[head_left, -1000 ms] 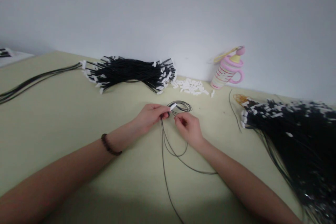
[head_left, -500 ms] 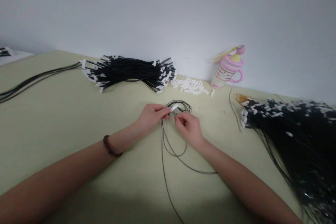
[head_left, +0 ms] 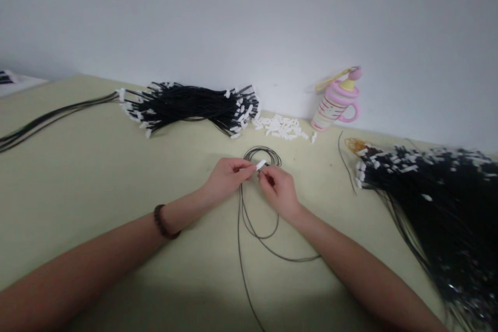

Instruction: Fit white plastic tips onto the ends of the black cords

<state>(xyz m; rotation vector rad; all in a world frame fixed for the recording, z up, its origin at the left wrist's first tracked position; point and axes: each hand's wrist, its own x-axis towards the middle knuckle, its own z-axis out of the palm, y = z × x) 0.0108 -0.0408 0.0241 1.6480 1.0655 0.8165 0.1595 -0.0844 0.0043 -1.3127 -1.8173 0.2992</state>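
Fingers of the left hand (head_left: 227, 176) pinched a white connector (head_left: 260, 165) — right hand (head_left: 278, 189) gripped the black wire (head_left: 249, 218), steadying both mid-table (head_left: 97, 187).

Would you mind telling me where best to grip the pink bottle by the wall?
Probably by the looped handle on the pink bottle, coming from its right: the bottle leans toward the wall, and the handle juts out on that side, away from the loose white connectors.

I see a matt, smooth worktop (head_left: 85, 176). The thin black cord (head_left: 249, 223) looks slightly glossy. The white connector (head_left: 260, 164) looks like plastic.
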